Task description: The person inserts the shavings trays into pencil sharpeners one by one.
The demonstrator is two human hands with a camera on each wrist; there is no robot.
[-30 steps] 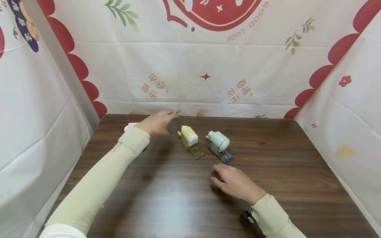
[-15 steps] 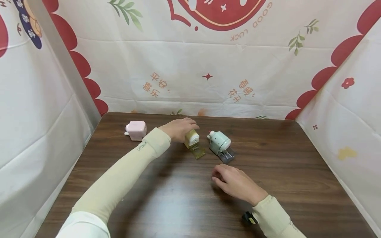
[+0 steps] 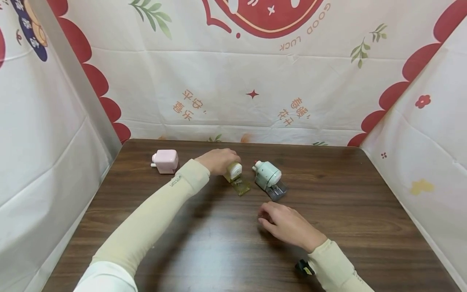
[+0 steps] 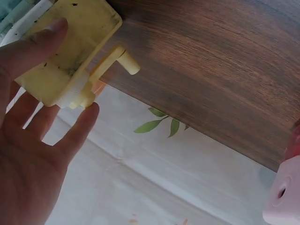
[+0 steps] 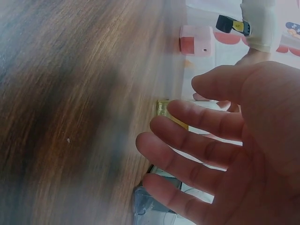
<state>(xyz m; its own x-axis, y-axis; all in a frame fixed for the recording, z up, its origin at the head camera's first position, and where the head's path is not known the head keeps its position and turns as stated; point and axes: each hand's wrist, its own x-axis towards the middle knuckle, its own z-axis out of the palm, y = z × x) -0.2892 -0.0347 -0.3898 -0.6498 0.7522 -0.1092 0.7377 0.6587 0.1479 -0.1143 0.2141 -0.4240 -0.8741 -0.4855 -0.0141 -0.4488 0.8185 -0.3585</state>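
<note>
My left hand [image 3: 219, 161] holds a yellow crank pencil sharpener [image 3: 236, 171] on the far middle of the table, partly covering it. In the left wrist view the thumb lies on one side of the yellow body [image 4: 77, 44] and the fingers reach round the other, near its crank handle [image 4: 107, 65]. A see-through shavings drawer [image 3: 240, 188] sticks out at its front. Just right stands a mint-green pencil sharpener [image 3: 269, 173] with its grey drawer out. My right hand [image 3: 290, 225], fingers loosely curled, holds nothing near the table in front of the green one.
A pink pencil sharpener [image 3: 166, 161] stands at the far left of the brown wooden table [image 3: 204, 259]. Printed white cloth [image 3: 226, 73] hangs behind the table and along both sides. A black wrist camera [image 3: 304, 267] sits under the right cuff.
My left hand has moved right from beside the pink sharpener to the yellow one and now grips it. The pink sharpener has come into full view. My right hand stays in place.
</note>
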